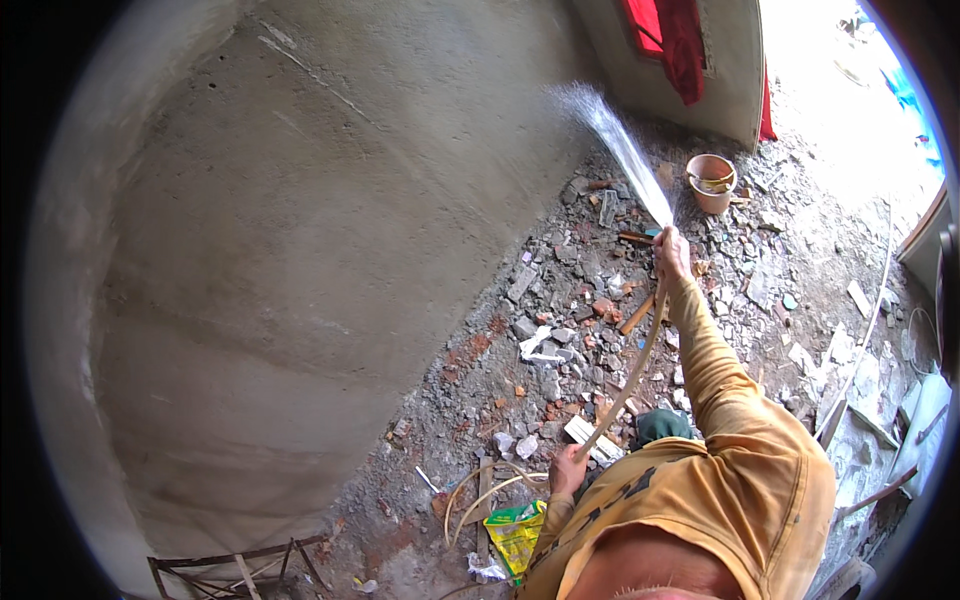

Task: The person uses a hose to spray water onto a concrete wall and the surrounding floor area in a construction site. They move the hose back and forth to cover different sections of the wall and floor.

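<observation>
A pale flexible hose (638,372) runs between my two hands. Its outlet end is gripped by my right hand (673,254), held out ahead with the arm stretched. From there a fan of water (628,150) sprays up and to the left, onto the grey plastered wall (330,230). Lower down, close to my body, my left hand (567,474) is closed around the same hose. Beyond it the hose loops on the ground to the left. Damp, darker patches mark parts of the wall.
Broken bricks and rubble (570,330) cover the ground. A bucket (711,186) stands ahead of my right hand. Near my left hand lies a yellow-green plastic bag (516,537). A rusty metal frame (235,567) sits at the lower left; red cloth (682,55) hangs in an opening.
</observation>
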The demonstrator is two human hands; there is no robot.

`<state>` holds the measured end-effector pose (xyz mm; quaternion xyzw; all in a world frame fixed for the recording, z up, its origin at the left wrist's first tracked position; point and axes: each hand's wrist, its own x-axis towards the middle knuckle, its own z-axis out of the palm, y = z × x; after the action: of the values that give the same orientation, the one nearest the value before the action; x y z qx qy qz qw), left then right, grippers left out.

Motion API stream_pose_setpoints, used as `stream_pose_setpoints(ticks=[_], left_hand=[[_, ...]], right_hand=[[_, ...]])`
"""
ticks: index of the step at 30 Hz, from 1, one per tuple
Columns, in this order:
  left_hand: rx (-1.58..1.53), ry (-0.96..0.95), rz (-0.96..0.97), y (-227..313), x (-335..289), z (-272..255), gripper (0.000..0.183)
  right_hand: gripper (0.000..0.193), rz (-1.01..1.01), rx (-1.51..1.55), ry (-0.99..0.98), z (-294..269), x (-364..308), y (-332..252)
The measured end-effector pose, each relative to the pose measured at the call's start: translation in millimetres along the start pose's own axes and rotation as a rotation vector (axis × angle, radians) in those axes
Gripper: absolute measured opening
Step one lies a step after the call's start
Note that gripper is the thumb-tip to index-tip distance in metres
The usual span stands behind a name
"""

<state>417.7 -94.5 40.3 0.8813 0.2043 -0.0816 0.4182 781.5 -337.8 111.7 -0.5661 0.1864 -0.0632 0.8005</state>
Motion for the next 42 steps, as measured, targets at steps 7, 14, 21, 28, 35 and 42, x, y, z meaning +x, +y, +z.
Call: stream_pose_setpoints(ticks=[7,14,21,28,35,42], left_hand=[[-0.012,-0.044,0.042,13,19,-11,0.023],[-0.003,-0.080,0.029,15,9,-12,0.022],[0.034,-0.029,0.047,7,8,-8,0.021],[0.004,-0.097,-0.028,-13,-3,-8,0.023],[-0.012,-0.142,-0.095,-14,-41,-9,0.023],[-0.051,-0.077,-0.104,-28,-54,-3,0.024]], right_hand=[[0.040,0.064,0.008,0.109,-16,16,-3],[0.039,0.138,-0.012,0.122,-19,13,14],[0.036,0.102,-0.013,0.121,-11,6,7],[0.051,0.259,-0.276,0.115,-32,43,96],[0.048,0.321,-0.261,0.001,-27,13,137],[0.043,0.300,-0.145,-0.157,17,-42,45]])
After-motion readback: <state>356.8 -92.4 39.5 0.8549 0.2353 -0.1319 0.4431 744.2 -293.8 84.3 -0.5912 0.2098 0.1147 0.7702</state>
